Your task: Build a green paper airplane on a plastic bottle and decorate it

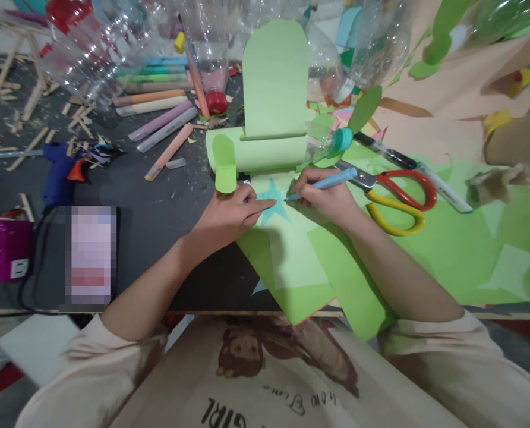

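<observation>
A blue star (273, 189) lies on pale green paper (298, 261) in front of me. My left hand (229, 213) rests at its left with the index finger stretched onto the star and the other fingers curled; nothing shows in it. A light blue felt-tip pen (338, 178) is gripped in my right hand (321, 193), its tip touching or just over the star's right side. Just beyond both hands is a pale green paper piece with a rolled band (269, 153) and an upright rounded panel (276, 77). A small green tab (226, 178) hangs at the band's left.
Red-and-yellow-handled scissors (366, 179) and a black marker (387, 150) lie to the right on green sheets (452, 255). Leftward are a blue glue gun (59, 172), a blurred-out phone (93, 255) and several pens (162, 128). Clear plastic bottles (211, 47) crowd the back.
</observation>
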Motion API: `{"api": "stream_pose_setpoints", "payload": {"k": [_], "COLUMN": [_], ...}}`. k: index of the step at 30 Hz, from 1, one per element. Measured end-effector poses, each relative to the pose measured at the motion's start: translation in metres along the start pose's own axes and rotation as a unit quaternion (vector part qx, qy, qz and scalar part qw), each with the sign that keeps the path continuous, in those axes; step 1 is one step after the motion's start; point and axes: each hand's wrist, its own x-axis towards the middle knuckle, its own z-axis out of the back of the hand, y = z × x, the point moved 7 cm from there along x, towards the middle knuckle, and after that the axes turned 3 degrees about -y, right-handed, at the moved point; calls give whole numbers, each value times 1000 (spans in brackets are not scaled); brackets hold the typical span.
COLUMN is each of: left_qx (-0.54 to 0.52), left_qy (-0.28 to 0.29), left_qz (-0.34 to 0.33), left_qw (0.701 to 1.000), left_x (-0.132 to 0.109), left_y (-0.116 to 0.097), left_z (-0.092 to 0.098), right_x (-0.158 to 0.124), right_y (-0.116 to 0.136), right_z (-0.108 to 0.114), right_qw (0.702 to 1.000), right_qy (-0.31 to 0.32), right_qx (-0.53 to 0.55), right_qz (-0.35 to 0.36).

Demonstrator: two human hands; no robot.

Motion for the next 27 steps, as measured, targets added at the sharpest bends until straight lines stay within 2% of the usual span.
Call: {"api": "stream_pose_setpoints", "payload": {"k": [3, 6, 13, 17, 22, 27], "left_qx": [-1, 1, 0, 4, 7, -2], "left_qy": [-4, -8, 10, 0, -4, 17], "left_qz": [-15, -18, -3, -4, -1, 1], "left_qw": [1000, 1000, 1000, 1000, 1000, 1000], "left_x": [1, 1, 0, 0, 0, 1], "left_y": [-2, -2, 0, 0, 0, 0], "left_z": [2, 3, -1, -1, -2, -4], "right_x": [0, 0, 0, 0, 2, 2], "right_y": [-2, -1, 2, 5, 1, -6], "right_z": [5, 10, 5, 5, 4, 8], "right_qw": [999, 997, 998, 998, 999, 998], "right_qy": [-39, -72, -44, -35, -22, -57], "right_qx": [20, 20, -4, -21, 0, 25], "right_qz": [-1, 27, 45, 56, 34, 2]}}
